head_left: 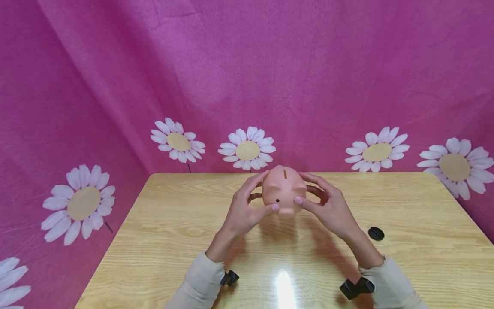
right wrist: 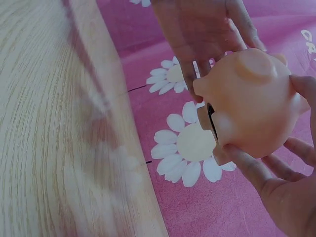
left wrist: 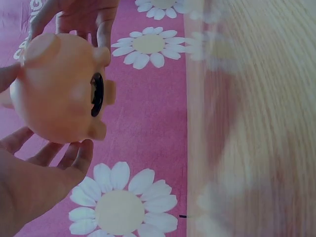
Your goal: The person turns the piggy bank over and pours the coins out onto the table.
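A pink piggy bank [head_left: 284,191] is held up over the table, its snout toward me and its coin slot on top. My left hand [head_left: 247,205] grips one side, thumb near the eye. On the opposite side my right hand [head_left: 328,206] holds it, with the thumb beside the snout. In the left wrist view, the belly of the piggy bank [left wrist: 54,94] shows short feet and a black-rimmed round part [left wrist: 97,95]; whether that is a hole or a plug I cannot tell. A black ridged disc [head_left: 376,233] lies on the table, right of my right forearm.
The wooden table [head_left: 173,240] reaches back to a pink cloth [head_left: 308,86] printed with white daisies, which also hangs on the left. Each forearm wears a black wrist mount [head_left: 356,288] over a light sleeve.
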Demonstrator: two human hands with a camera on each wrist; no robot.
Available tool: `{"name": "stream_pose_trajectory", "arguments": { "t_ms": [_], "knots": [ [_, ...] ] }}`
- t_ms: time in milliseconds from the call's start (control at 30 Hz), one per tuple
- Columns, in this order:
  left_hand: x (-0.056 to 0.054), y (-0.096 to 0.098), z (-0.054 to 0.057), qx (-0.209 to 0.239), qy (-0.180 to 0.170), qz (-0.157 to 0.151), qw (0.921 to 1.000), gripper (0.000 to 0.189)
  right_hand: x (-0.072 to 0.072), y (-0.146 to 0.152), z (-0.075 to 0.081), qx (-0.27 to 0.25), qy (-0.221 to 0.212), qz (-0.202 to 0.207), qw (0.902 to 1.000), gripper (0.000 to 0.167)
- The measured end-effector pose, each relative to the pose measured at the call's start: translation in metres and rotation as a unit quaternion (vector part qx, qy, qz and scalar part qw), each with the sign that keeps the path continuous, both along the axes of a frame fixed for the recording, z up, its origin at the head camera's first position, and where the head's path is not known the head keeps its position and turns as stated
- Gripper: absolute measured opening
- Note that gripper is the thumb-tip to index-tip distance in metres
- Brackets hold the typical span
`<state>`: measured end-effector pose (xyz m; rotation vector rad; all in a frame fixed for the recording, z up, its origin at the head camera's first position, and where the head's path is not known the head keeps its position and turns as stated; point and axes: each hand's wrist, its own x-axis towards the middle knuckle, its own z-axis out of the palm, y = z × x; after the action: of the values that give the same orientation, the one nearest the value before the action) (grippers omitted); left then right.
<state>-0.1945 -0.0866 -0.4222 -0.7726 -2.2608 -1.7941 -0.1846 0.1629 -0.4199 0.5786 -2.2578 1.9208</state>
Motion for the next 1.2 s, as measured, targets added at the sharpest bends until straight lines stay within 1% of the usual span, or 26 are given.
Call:
{"name": "stream_pose_trajectory", "arguments": {
  "t_ms": [167, 233, 333, 400, 467, 567, 667, 700, 767, 833, 1000, 1133, 1200],
  "knots": [
    [-0.001, -0.004, 0.000, -0.010, 0.000, -0.031, 0.9995, 0.086, 0.001, -0.002, 0.004, -0.010, -0.047, -0.004, 0.9989, 0.051],
    [-0.001, -0.004, -0.001, -0.006, -0.009, -0.032, 0.9994, 0.086, 0.001, -0.001, 0.006, -0.007, -0.057, 0.000, 0.9983, 0.049],
    [-0.001, -0.004, -0.002, 0.010, -0.032, -0.025, 0.9991, 0.082, 0.002, 0.001, 0.007, 0.027, -0.052, 0.007, 0.9983, 0.053],
    [-0.001, -0.004, -0.002, 0.025, -0.053, -0.013, 0.9982, 0.076, 0.002, 0.003, 0.007, 0.050, -0.046, 0.014, 0.9976, 0.056],
    [-0.001, -0.004, -0.002, 0.030, -0.076, 0.002, 0.9966, 0.068, 0.001, 0.004, 0.006, 0.056, -0.052, 0.023, 0.9968, 0.059],
    [-0.002, -0.003, -0.002, 0.024, -0.129, 0.023, 0.9911, 0.059, -0.001, 0.003, 0.003, 0.042, -0.094, 0.031, 0.9942, 0.057],
    [-0.002, -0.002, -0.002, 0.006, -0.186, 0.036, 0.9819, 0.056, -0.002, 0.000, -0.001, 0.028, -0.144, 0.038, 0.9885, 0.056],
    [-0.002, -0.001, -0.002, 0.003, -0.202, 0.038, 0.9787, 0.056, -0.002, 0.000, -0.002, 0.029, -0.153, 0.038, 0.9870, 0.056],
    [-0.002, -0.001, -0.003, -0.005, -0.220, 0.041, 0.9746, 0.057, -0.003, -0.001, -0.005, 0.029, -0.167, 0.043, 0.9846, 0.056],
    [-0.002, -0.001, -0.003, -0.007, -0.229, 0.041, 0.9725, 0.059, -0.003, -0.001, -0.006, 0.026, -0.172, 0.047, 0.9836, 0.055],
    [-0.002, 0.000, -0.003, -0.016, -0.241, 0.035, 0.9697, 0.063, -0.003, -0.001, -0.006, 0.025, -0.168, 0.050, 0.9841, 0.054],
    [-0.002, -0.001, -0.002, -0.015, -0.237, 0.027, 0.9711, 0.062, -0.002, -0.001, -0.004, 0.032, -0.161, 0.043, 0.9855, 0.054],
    [-0.003, -0.001, -0.001, -0.012, -0.227, 0.020, 0.9737, 0.060, -0.002, -0.001, -0.003, 0.034, -0.155, 0.038, 0.9866, 0.055]
  ]
}}
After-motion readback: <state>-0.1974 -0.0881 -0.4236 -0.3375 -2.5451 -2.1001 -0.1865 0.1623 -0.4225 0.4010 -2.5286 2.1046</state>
